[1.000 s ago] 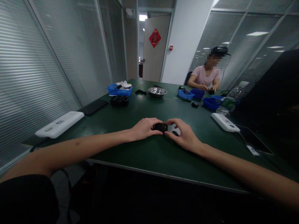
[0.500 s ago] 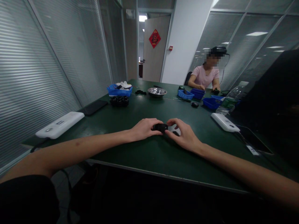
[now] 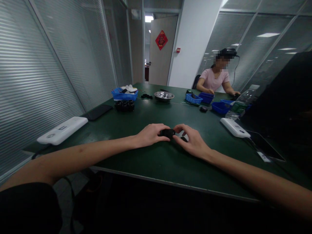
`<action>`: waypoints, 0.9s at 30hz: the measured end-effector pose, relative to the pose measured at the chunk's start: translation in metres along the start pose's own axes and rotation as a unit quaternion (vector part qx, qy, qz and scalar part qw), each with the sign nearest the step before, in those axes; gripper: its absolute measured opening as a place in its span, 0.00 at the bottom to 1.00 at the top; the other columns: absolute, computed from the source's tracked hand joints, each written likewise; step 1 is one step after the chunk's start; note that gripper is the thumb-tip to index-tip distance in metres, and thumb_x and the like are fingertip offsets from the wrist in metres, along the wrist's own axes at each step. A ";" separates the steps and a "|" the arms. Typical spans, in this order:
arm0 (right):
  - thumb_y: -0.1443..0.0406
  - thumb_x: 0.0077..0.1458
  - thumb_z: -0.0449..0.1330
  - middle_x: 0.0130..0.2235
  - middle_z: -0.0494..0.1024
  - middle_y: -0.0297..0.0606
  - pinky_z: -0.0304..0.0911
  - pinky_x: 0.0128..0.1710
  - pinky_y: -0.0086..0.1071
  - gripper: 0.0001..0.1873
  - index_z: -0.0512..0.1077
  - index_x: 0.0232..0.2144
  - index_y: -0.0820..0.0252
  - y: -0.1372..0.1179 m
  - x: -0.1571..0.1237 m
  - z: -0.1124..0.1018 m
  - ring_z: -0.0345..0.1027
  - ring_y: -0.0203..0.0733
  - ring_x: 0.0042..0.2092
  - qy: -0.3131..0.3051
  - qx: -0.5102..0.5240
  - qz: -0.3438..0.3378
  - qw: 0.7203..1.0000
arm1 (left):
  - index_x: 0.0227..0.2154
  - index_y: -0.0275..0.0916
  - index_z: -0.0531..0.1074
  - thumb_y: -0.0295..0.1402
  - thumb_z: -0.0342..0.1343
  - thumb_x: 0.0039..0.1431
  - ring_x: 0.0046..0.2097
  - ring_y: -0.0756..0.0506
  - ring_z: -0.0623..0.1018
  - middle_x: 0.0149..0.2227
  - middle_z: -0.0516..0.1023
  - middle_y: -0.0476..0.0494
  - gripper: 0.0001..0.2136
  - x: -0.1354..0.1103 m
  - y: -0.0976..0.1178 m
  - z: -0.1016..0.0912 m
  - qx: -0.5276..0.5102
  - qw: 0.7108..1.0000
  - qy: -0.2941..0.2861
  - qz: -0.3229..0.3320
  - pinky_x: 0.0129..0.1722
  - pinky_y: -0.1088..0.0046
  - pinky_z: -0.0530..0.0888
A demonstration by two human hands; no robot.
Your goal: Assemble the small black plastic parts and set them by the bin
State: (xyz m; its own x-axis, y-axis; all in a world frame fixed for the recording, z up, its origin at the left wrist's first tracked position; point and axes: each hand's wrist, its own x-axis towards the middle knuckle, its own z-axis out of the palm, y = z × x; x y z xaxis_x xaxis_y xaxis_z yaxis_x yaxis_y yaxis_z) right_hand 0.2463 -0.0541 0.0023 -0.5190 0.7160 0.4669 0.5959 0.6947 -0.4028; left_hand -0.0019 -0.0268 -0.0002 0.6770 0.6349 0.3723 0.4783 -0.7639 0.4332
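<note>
A small, dark black part (image 3: pixel 167 132) lies low over the green table (image 3: pixel 136 162), between my hands. My left hand (image 3: pixel 153 134) is closed around its left end, thumb in front and fingers behind. The thumb and index fingertip of my right hand (image 3: pixel 191 140) come together at the part's right end and touch it. Whether something smaller sits between those fingertips is hidden. A whitish, partly see-through piece (image 3: pixel 179 133) with a dark spot shows through the gap of my right hand; the fingers cover much of it.
Black round parts (image 3: pixel 124 105) and a filled blue basket (image 3: pixel 125 94) stand at the back left, beside a metal bowl (image 3: pixel 164 96). White power banks (image 3: pixel 64 130) lie on both sides. Right are blue trays (image 3: pixel 220 108), a bottle (image 3: pixel 241 104) and a seated person (image 3: pixel 215 78).
My hands and the black part stay almost in place, with only a slight shift at my right fingertips. The person across the table has moved one hand outward, toward the bottle.
</note>
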 end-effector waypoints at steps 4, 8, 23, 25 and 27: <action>0.62 0.64 0.63 0.47 0.77 0.43 0.72 0.44 0.45 0.13 0.69 0.49 0.55 0.000 0.000 0.000 0.73 0.50 0.47 -0.003 -0.007 -0.030 1.000 | 0.54 0.38 0.74 0.43 0.66 0.62 0.41 0.44 0.77 0.46 0.80 0.42 0.22 0.000 -0.002 0.001 0.003 1.000 0.005 0.003 0.38 0.70 0.69; 0.65 0.62 0.63 0.50 0.75 0.44 0.71 0.47 0.46 0.14 0.69 0.50 0.55 -0.002 -0.001 -0.001 0.71 0.51 0.50 -0.002 -0.007 -0.059 0.998 | 0.54 0.38 0.74 0.43 0.65 0.62 0.40 0.45 0.76 0.45 0.80 0.42 0.22 0.000 -0.001 0.000 0.003 1.000 0.006 -0.002 0.38 0.70 0.69; 0.62 0.63 0.64 0.49 0.77 0.43 0.71 0.47 0.45 0.14 0.69 0.50 0.56 0.001 0.000 0.000 0.72 0.51 0.49 0.011 -0.004 -0.024 1.000 | 0.54 0.38 0.74 0.42 0.65 0.62 0.38 0.46 0.75 0.45 0.80 0.43 0.21 0.001 -0.001 0.001 -0.004 1.000 0.007 -0.011 0.37 0.71 0.68; 0.58 0.65 0.62 0.47 0.78 0.42 0.71 0.44 0.43 0.14 0.70 0.49 0.56 0.002 0.000 0.000 0.73 0.49 0.47 0.012 0.008 0.007 1.000 | 0.54 0.38 0.75 0.42 0.65 0.62 0.38 0.46 0.75 0.45 0.80 0.43 0.21 0.001 0.000 0.001 -0.008 1.000 0.007 -0.007 0.37 0.71 0.68; 0.56 0.67 0.60 0.45 0.79 0.41 0.71 0.41 0.41 0.13 0.70 0.49 0.55 0.003 0.000 0.001 0.74 0.48 0.45 -0.001 0.020 0.021 1.000 | 0.54 0.38 0.75 0.43 0.65 0.62 0.39 0.46 0.76 0.45 0.80 0.43 0.21 0.000 0.000 0.000 -0.010 1.000 0.008 -0.003 0.37 0.71 0.68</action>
State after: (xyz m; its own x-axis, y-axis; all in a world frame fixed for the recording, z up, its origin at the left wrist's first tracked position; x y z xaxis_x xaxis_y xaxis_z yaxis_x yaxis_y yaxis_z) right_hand 0.2476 -0.0525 0.0007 -0.4953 0.7446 0.4475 0.5928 0.6663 -0.4524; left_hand -0.0014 -0.0266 -0.0005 0.6652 0.6418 0.3815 0.4714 -0.7573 0.4519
